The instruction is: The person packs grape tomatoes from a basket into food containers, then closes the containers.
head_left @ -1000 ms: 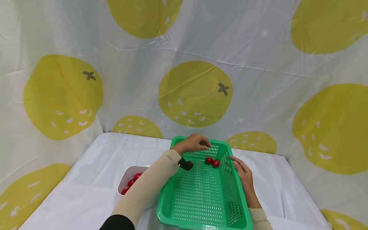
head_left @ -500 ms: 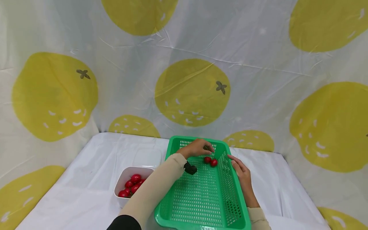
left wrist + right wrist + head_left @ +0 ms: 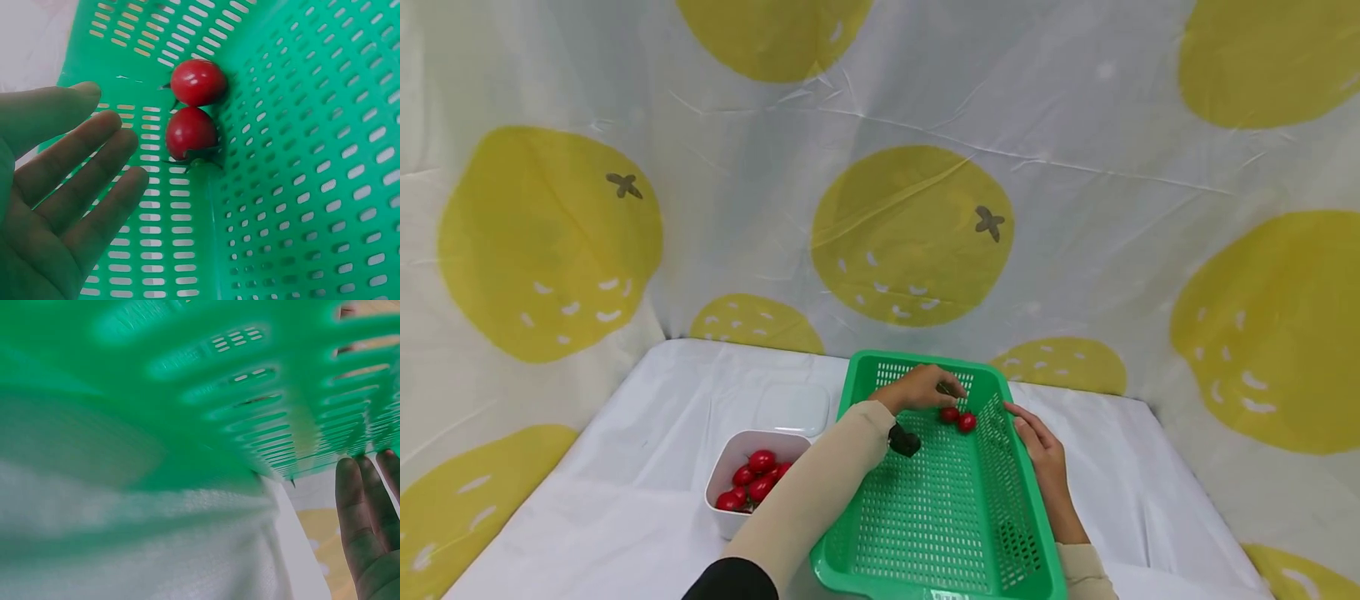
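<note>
Two cherry tomatoes lie together at the far right corner inside a green slotted basket (image 3: 917, 533). In the left wrist view, the upper tomato (image 3: 198, 82) touches the lower tomato (image 3: 192, 133), which shows its green stem. My left hand (image 3: 921, 387) reaches over the basket's far end, close beside the tomatoes. Its relaxed, spread fingers (image 3: 103, 156) hold nothing and stay apart from the fruit. My right hand (image 3: 1047, 458) rests against the outside of the basket's right wall. Its fingers (image 3: 354, 500) look straight in the right wrist view, their tips at the green plastic.
A white box (image 3: 730, 523) with several cherry tomatoes (image 3: 762, 487) stands left of the basket, partly behind my left sleeve. Behind it lies a clear lid (image 3: 792, 407). White cloth (image 3: 647, 467) covers the table, and a fruit-printed curtain (image 3: 752, 208) hangs around it.
My left hand has lowered and moved slightly right toward the two tomatoes. The box of tomatoes at left has come more into view from behind the sleeve. My right hand stays at the basket wall.
</note>
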Demonstrator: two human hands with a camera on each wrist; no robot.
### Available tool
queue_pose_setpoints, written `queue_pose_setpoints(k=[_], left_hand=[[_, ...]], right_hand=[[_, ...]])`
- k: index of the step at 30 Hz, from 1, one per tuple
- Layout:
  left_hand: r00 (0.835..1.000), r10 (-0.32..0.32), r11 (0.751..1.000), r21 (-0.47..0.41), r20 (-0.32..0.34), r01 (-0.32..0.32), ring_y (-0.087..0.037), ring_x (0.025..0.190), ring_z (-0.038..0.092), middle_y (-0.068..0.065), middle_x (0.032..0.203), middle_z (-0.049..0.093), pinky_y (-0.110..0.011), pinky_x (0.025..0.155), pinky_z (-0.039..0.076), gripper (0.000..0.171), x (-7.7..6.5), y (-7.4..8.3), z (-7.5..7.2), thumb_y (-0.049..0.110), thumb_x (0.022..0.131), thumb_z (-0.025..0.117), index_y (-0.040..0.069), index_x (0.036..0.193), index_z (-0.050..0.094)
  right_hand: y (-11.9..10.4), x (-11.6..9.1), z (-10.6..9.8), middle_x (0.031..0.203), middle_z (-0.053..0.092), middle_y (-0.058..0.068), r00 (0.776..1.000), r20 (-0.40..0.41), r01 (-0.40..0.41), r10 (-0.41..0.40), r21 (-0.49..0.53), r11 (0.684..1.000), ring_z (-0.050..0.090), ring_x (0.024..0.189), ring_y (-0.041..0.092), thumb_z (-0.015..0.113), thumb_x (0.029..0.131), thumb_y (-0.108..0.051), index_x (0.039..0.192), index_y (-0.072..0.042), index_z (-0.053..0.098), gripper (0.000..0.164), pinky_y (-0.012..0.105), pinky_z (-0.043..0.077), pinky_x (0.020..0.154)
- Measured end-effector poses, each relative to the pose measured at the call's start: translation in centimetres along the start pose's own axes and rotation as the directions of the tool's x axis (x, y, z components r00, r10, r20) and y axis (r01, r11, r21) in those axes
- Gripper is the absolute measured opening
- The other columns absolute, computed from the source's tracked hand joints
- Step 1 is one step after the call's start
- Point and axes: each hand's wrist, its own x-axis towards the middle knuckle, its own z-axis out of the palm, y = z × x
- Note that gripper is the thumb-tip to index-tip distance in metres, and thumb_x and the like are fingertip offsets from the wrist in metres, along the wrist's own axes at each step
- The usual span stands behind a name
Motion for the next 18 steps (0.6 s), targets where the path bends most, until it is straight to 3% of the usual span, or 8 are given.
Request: queue_pose_setpoints(k=[12, 18], left_hand=[[0.998, -0.024, 0.999, 0.028, 0.056, 0.023, -0.012, 0.112, 0.059, -0.001, 0.121, 0.065, -0.021, 0.086, 0.048, 0.026, 0.14, 0.3, 0.57, 0.011, 0.096, 0.059, 0.01, 0.12, 0.067], [0.996, -0.031, 0.996, 0.087, 0.088, 0.023, -0.014, 0.115, 0.058, 0.0, 0.124, 0.063, -0.021, 0.086, 0.049, 0.027, 0.19, -0.02, 0.88, 0.011, 0.098, 0.055, 0.012, 0.123, 0.066]], right_hand=[[0.01, 0.08, -0.01, 0.125, 0.062, -0.009, 1.0, -0.029, 0.01, -0.01, 0.012, 1.0, 0.059, 0.106, 0.004, 0.05, 0.101, -0.024, 0.133, -0.002, 0.056, 0.039, 0.019, 0.052, 0.078], [-0.03, 0.15, 0.13, 0.125, 0.061, -0.009, 1.0, -0.023, 0.009, -0.009, -0.009, 1.0, 0.059, 0.105, 0.004, 0.05, 0.102, -0.025, 0.133, -0.003, 0.056, 0.039, 0.018, 0.051, 0.077]])
